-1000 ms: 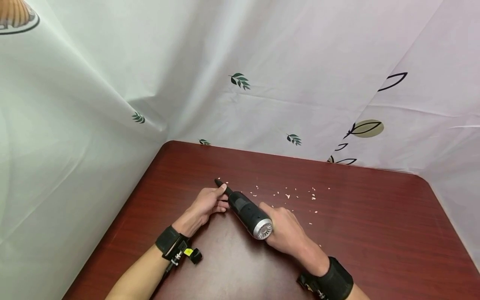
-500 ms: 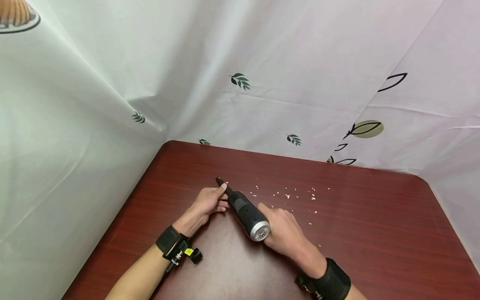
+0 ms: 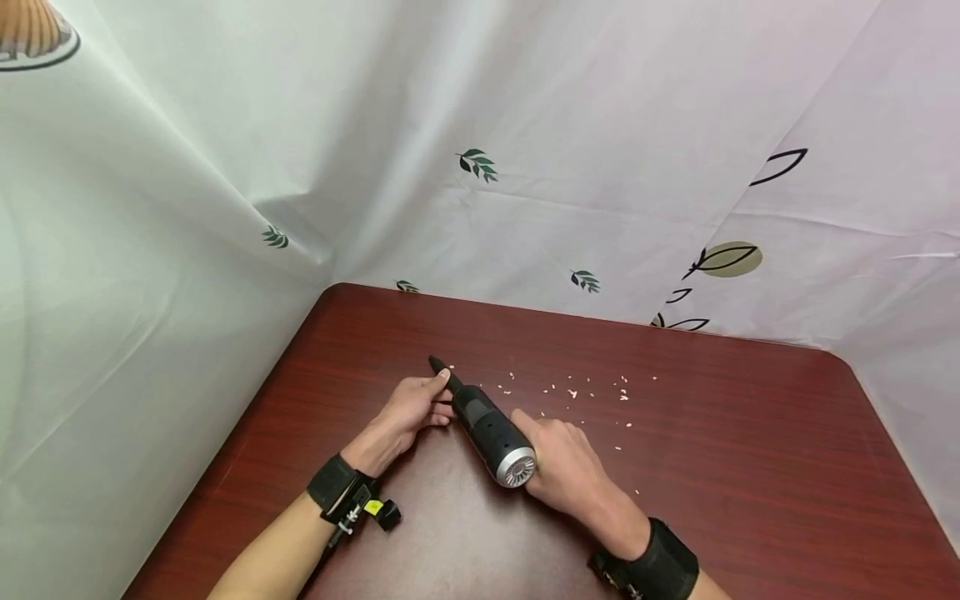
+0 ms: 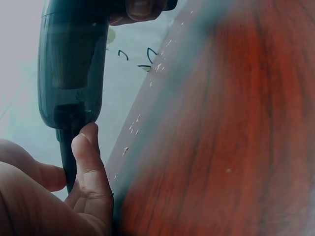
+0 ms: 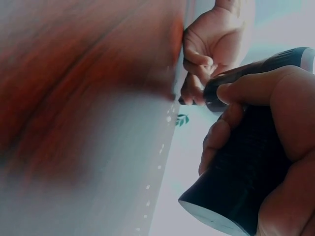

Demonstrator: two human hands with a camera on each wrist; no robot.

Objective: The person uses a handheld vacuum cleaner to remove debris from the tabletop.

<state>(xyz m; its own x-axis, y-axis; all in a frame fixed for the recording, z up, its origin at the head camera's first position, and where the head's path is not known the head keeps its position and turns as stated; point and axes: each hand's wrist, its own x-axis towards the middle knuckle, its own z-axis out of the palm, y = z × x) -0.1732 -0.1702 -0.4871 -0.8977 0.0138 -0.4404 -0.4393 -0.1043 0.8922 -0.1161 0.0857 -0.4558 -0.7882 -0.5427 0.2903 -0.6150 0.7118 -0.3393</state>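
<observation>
A black handheld vacuum cleaner [image 3: 487, 432] with a silver vented end slants over the table in the head view. My right hand [image 3: 564, 463] grips its handle [image 5: 246, 167], fingers curled round it in the right wrist view. My left hand [image 3: 411, 407] pinches the slim black nozzle [image 3: 437, 365] between thumb and fingers, just ahead of the clear dust cup [image 4: 71, 93]. The nozzle's tip points to the far left, low over the table; whether it touches the surface I cannot tell. Small white bits [image 3: 573, 394] lie scattered right of the nozzle.
The reddish-brown wooden table [image 3: 750, 450] has rounded far corners. White curtains [image 3: 600, 167] with leaf prints stand along its far and left sides. Each wrist wears a black strap, such as the left strap [image 3: 333, 486].
The vacuum's rear end and my right hand have shifted slightly left and towards me. A white bit at the nozzle tip no longer shows. My left hand keeps its pinch.
</observation>
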